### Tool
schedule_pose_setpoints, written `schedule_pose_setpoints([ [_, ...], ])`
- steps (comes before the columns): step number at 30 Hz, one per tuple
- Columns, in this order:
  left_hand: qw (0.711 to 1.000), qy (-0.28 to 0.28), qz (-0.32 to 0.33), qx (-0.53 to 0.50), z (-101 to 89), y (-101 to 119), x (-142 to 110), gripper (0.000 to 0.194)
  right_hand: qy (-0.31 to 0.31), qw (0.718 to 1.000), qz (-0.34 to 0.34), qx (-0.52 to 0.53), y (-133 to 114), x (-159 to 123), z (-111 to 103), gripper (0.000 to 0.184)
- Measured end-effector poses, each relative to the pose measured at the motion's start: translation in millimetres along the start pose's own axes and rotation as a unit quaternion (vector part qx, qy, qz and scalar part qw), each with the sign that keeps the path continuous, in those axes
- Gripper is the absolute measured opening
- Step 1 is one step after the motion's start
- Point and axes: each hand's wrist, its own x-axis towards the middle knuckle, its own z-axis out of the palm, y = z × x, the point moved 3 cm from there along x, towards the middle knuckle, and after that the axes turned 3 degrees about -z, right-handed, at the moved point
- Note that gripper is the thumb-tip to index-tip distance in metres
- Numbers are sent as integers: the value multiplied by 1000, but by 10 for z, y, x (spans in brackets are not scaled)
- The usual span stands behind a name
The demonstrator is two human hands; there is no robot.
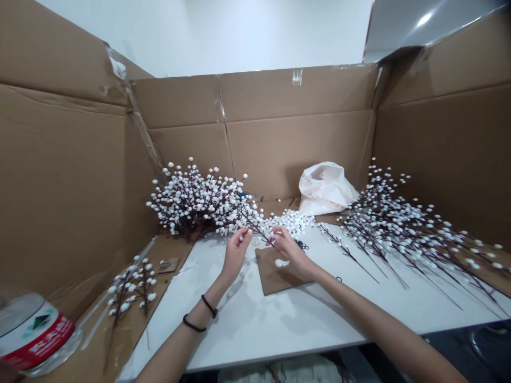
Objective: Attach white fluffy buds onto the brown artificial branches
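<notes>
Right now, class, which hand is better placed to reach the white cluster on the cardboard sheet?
Probably the right hand: it sits above the cardboard sheet and white cluster, while the left hand is off to the sheet's side.

Artificial pussy-willow branch [254, 222]: slender dark red-brown stem set with small, round white buds. Orientation: tilted, running from upper left down to lower right. The right hand [289, 250] pinches the stem near its lower end. The left hand [235, 252] is curled just beside the buds; contact cannot be confirmed.
</notes>
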Motion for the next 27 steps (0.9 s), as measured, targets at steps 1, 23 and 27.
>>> schedule_pose_setpoints([
  [1,1000,-8,-9,-12,19,-5,-13,33,10,1000,2,15,-14,17,-27,34],
  [23,994,-111,9,1,260,-192,-217,24,-59,983,107,138,18,56,-41,28],
  [27,994,-100,53,-12,235,-102,-235,32,-35,982,80,170,-2,88,-85,27],
])
